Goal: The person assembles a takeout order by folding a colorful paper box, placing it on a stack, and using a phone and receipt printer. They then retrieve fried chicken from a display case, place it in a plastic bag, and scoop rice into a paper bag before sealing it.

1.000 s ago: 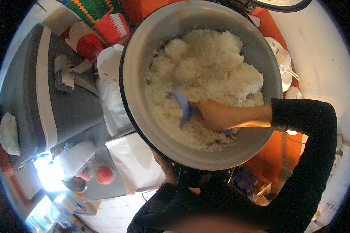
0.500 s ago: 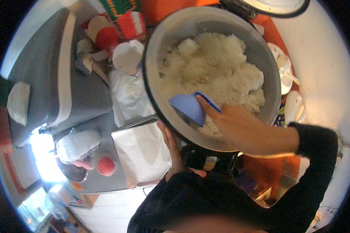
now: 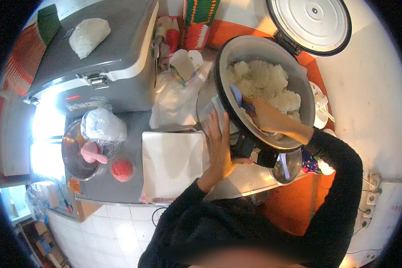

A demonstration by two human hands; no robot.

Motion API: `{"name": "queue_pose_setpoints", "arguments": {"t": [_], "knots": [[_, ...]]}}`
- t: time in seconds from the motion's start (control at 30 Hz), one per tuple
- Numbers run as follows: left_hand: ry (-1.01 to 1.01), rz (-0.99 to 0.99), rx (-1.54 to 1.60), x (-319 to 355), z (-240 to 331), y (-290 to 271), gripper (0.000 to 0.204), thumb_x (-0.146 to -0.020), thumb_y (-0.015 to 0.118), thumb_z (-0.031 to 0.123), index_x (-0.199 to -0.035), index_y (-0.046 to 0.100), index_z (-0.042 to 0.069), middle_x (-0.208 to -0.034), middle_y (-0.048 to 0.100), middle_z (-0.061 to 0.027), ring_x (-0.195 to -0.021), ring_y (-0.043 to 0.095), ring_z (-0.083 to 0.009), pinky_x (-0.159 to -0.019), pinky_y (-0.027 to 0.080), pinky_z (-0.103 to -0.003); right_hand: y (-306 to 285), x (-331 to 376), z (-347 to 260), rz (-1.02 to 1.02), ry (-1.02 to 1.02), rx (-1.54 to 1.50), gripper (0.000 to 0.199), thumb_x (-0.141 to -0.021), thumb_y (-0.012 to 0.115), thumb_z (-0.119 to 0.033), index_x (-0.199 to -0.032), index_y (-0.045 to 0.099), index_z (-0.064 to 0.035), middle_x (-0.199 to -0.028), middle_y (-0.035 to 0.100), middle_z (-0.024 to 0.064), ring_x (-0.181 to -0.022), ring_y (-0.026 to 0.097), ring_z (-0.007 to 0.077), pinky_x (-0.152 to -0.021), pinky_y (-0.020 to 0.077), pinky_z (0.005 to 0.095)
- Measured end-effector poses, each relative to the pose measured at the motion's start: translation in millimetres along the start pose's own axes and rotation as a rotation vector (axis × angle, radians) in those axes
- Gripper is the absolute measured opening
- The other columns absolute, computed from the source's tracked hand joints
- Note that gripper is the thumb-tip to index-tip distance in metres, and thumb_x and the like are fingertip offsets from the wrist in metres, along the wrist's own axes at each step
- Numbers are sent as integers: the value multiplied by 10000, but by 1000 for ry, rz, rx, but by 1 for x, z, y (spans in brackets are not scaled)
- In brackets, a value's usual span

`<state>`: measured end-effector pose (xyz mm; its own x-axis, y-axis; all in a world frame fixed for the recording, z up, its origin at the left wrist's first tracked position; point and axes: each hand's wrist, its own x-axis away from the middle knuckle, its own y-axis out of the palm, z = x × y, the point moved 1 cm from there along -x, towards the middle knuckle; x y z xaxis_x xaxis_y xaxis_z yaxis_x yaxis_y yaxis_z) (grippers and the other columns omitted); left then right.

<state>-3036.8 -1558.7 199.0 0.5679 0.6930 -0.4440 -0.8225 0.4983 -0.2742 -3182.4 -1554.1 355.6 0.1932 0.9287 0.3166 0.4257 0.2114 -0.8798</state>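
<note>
A large rice cooker (image 3: 254,48) stands with its lid (image 3: 315,27) raised at the back. Cooked white rice (image 3: 268,80) is heaped inside, toward the far side. My right hand (image 3: 265,114) reaches into the pot, its fingers closed around the handle of a blue scoop (image 3: 236,94). The scoop is down by the pot's left inner wall, partly hidden by the rim and hand. Against the cooker's outer near-left side rests my left hand (image 3: 219,145), open with its fingers spread. Next to it lies a stack of white paper sheets (image 3: 174,165).
A grey cooler (image 3: 111,91) with a white packet (image 3: 89,36) on top stands back left. A steel bowl (image 3: 71,172) holds a pink scoop (image 3: 91,154), beside a plastic-wrapped bundle (image 3: 105,126) and a red ball-shaped thing (image 3: 122,170). Another metal bowl (image 3: 285,176) sits under the cooker's near edge.
The view has shifted, bringing the lid and cooler more into sight. My right hand has lowered the blue scoop deeper into the pot. My left hand's spread fingers now show against the cooker.
</note>
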Motion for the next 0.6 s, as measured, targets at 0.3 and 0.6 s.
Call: {"name": "queue_pose_setpoints", "arguments": {"t": [0.3,0.6], "knots": [[60,4,-61,-4,9,-9,1409,-534,722,756,-1573,80,54,-1581,-10,-343,-1460,50,-531,-1144,101,-647,2,21,63,-2,96,-449,484,-987,548,-128,-1459,449,-94,-709,548,38,-507,497,105,-473,427,287],[-68,-88,-86,41,-9,-24,1201,-736,766,563,-1567,71,44,-1618,19,-248,-1490,26,-451,-1182,49,-586,22,85,74,296,139,-1022,278,-996,569,-212,-1206,567,-29,-829,638,58,-608,566,104,-463,460,241]]}}
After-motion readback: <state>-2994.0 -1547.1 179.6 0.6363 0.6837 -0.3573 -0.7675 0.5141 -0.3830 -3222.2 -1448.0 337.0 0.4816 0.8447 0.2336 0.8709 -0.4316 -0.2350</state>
